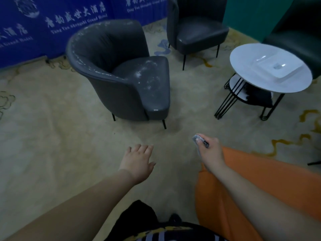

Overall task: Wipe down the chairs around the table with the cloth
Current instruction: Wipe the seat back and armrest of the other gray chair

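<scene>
- My right hand (211, 146) fingers pinch what looks like the cloth (199, 139); left hand (137, 160) hangs open.
- I'd start on the smeared chair (121, 72), rim first.

The nearest chair (125, 75) looks like smooth grey leather with whitish smears; the round table (251, 84) has a glossy white top on thin black metal legs.

The cloth (199, 139) is mostly hidden inside the right hand (211, 150).
</scene>
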`<state>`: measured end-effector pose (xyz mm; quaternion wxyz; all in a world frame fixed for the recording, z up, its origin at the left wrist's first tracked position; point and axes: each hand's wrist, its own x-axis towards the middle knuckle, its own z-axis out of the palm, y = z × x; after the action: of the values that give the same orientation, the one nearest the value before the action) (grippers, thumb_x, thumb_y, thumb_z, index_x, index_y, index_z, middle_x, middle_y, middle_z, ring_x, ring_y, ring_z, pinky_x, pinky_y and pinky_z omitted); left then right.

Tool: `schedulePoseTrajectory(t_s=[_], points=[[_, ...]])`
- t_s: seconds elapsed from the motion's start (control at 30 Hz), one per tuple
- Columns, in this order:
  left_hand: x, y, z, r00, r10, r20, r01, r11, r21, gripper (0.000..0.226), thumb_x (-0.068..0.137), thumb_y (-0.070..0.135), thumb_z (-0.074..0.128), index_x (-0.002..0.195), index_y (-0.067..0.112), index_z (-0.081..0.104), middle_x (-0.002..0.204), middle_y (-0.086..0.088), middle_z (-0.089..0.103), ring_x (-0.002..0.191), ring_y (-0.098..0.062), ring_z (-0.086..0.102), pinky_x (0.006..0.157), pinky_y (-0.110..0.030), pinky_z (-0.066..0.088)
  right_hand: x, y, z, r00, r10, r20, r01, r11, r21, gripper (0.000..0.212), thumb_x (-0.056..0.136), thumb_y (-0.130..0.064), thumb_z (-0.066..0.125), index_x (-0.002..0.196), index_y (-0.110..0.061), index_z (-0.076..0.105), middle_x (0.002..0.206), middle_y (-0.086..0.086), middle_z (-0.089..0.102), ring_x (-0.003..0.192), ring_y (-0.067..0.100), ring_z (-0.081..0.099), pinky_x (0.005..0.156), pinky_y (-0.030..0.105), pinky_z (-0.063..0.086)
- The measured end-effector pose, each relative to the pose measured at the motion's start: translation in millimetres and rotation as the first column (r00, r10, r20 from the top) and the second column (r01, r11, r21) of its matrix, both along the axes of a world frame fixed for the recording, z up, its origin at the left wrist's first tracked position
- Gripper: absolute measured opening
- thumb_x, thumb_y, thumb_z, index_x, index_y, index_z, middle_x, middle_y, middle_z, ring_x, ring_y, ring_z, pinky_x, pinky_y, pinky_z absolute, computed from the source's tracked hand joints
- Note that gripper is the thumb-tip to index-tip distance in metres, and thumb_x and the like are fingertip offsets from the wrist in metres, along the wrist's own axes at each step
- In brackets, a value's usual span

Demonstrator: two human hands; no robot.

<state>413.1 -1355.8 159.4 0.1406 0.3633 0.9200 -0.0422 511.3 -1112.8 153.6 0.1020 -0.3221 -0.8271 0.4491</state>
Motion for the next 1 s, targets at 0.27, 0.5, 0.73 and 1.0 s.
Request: schedulePoseTrajectory(t_s=[0.27,0.5,0.73,1.0], points=[[-132.1,35.7,-19.8,0.999,-0.041,0.0,0.041,0.999,0.03,0.07,0.093,0.055,0.036,0.152,0.023,0.015,0.153,0.003,0.031,0.139,-0.023,0.027,0.111,-0.044,0.023,-101.9,37.4,-3.8,0.998,-0.066,0.023,0.065,0.997,0.031,0.024,0.091,-0.013,0.059,0.113,-0.01,0.07,0.099,0.022,0.064,0.088,0.029,0.064,0.088,0.037,0.049],[-232.1,75.0,-23.7,0.993,-0.118,-0.025,0.119,0.993,0.024,0.071,0.091,0.057,0.038,0.151,0.025,0.019,0.154,0.003,0.03,0.14,-0.022,0.028,0.112,-0.043,0.025,-184.3,75.5,8.8,0.989,-0.146,0.01,0.146,0.989,0.039,0.024,0.092,-0.015,0.059,0.113,-0.011,0.069,0.104,0.021,0.063,0.089,0.024,0.064,0.092,0.035,0.049],[-294.7,130.3,-25.1,0.992,-0.124,-0.001,0.124,0.992,0.018,0.07,0.091,0.056,0.038,0.151,0.026,0.02,0.153,0.004,0.032,0.139,-0.021,0.029,0.111,-0.043,0.027,-244.7,121.0,6.5,0.982,-0.191,0.008,0.191,0.981,0.021,0.025,0.092,-0.018,0.058,0.114,-0.014,0.07,0.106,0.017,0.063,0.091,0.019,0.064,0.094,0.036,0.048],[-375.0,222.1,-41.4,0.999,0.039,0.005,-0.039,0.999,0.02,0.069,0.091,0.055,0.038,0.151,0.026,0.019,0.152,0.006,0.032,0.138,-0.019,0.029,0.109,-0.042,0.027,-345.3,241.2,-12.4,0.998,-0.052,0.029,0.053,0.999,-0.013,0.026,0.091,-0.023,0.059,0.115,-0.019,0.069,0.106,0.014,0.064,0.094,0.019,0.064,0.094,0.039,0.049]])
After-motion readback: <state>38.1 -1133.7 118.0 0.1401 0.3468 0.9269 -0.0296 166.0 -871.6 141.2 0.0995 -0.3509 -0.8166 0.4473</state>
